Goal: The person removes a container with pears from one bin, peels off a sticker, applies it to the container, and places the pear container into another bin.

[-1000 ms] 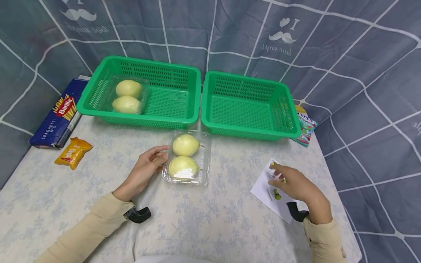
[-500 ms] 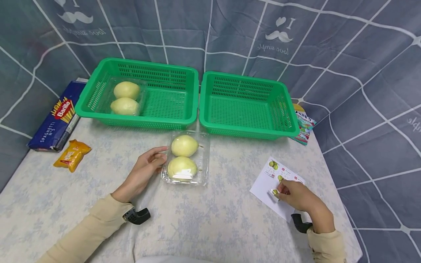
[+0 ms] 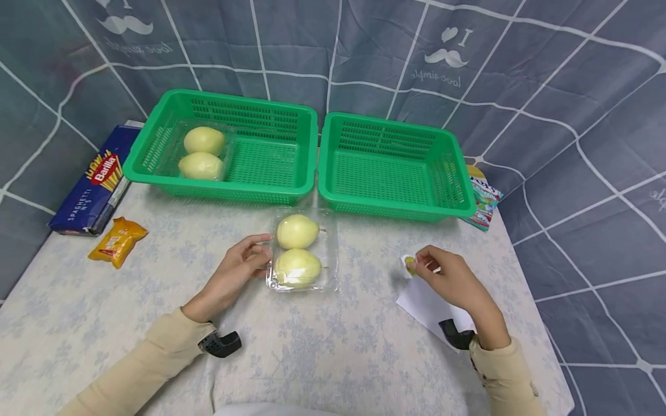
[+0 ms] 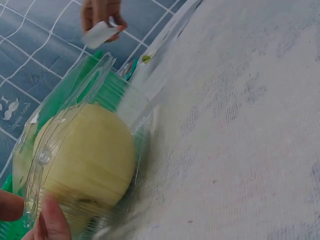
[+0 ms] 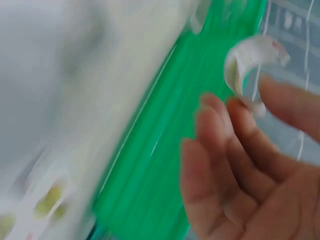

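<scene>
In the head view my left hand [image 3: 229, 280] grips the left edge of a clear plastic clamshell box [image 3: 330, 254], which holds two pale yellow pears [image 3: 298, 267]. The left wrist view shows a thumb and finger at the box's rim, one pear [image 4: 92, 155] behind the plastic. My right hand [image 3: 458, 283] pinches a small white sticker [image 3: 409, 264] with a pear print, above the table to the right of the box. In the right wrist view that sticker [image 5: 245, 55] curls at the fingertips. Below the right hand lies a white sticker sheet [image 3: 424, 306], partly covered.
Behind stand two green baskets; the left basket [image 3: 260, 190] contains another clear box of pears [image 3: 203, 153], while the right basket [image 3: 385, 173] shows its bare bottom. A spaghetti box [image 3: 96, 179] and an orange packet [image 3: 118, 241] lie left. A colourful packet [image 3: 484, 202] sits far right.
My right hand has come down to the sheet, pulled a sticker off and lifted it leftward and away from me. The left hand stays at the box, which has shifted slightly right.
</scene>
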A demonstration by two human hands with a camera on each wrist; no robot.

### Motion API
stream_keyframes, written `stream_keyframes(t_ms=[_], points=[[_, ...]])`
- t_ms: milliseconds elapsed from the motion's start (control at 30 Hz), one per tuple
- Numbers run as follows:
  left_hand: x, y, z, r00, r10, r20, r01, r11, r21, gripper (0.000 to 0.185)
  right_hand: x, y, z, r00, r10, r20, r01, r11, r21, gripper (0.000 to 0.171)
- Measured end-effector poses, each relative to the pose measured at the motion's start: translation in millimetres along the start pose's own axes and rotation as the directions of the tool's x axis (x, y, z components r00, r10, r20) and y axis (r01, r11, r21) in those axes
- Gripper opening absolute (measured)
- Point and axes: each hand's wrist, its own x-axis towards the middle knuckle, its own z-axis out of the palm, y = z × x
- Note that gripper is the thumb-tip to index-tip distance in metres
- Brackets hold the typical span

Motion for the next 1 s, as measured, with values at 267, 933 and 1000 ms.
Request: stream_keyframes(t_ms=[267, 933, 1000], points=[[-1.3, 7.1, 2.9, 0.950, 0.284, -0.131, -0.228, 0.916, 0.330, 0.056, 49.1, -61.8, 33.3, 0.994, -0.060, -0.092, 0.072, 0.988, 0.133, 0.020], [-6.8, 20.2, 36.5, 0.755, 0.655, 0.017, -0.545, 0.613, 0.572, 0.026, 80.4, -124.9, 85.7, 0.989, -0.148, -0.005, 0.143, 0.947, 0.286, 0.024], [-5.7, 19.6, 35.3, 0.753, 0.658, -0.002, -0.541, 0.621, 0.568, 0.021, 81.4, -124.1, 83.7, 0.992, -0.125, 0.015, 0.112, 0.934, 0.339, 0.024]])
